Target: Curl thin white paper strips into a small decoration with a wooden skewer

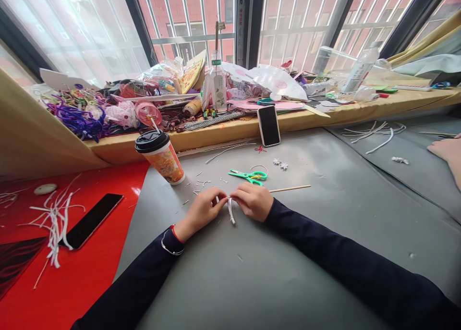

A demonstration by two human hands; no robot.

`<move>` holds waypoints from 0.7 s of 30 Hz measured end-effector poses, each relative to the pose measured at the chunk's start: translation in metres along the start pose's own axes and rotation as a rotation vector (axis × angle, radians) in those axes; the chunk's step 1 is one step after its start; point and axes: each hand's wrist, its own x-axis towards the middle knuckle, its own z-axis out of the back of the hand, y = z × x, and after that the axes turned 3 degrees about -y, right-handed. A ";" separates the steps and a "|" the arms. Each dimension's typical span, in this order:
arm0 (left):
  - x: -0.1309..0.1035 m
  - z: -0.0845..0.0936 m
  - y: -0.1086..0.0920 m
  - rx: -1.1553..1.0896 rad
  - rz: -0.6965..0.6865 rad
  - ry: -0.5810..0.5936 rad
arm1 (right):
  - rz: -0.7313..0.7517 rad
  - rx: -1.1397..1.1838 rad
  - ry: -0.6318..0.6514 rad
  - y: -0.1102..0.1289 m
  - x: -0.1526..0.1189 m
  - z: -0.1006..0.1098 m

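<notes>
In the middle of the grey table, my left hand point(206, 206) and my right hand point(254, 201) meet almost fingertip to fingertip. Both are closed in a pinch on a short white cord point(231, 213), whose doubled, frayed end hangs down between them. A thin wooden stick point(291, 189) juts out to the right from behind my right hand; whether that hand touches it is hidden. Just beyond my fingers lie green-handled scissors point(248, 175). White cord scraps point(204, 182) are scattered by my left hand, and two small white knotted pieces point(281, 164) sit past the scissors.
A paper cup point(163, 162) with lid and straw stands left. A white-edged phone point(268, 126) leans on the cluttered sill point(306, 118). On the red surface lie a black phone point(95, 219) and white cords point(56, 219). Another person's hand point(446, 152) rests at far right.
</notes>
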 end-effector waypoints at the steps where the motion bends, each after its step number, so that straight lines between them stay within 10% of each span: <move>1: -0.001 0.000 0.000 0.017 -0.018 -0.002 | 0.002 0.000 -0.001 0.000 0.000 0.000; 21: -0.002 0.000 0.000 0.096 -0.051 0.028 | 0.003 -0.037 -0.029 0.000 0.000 0.000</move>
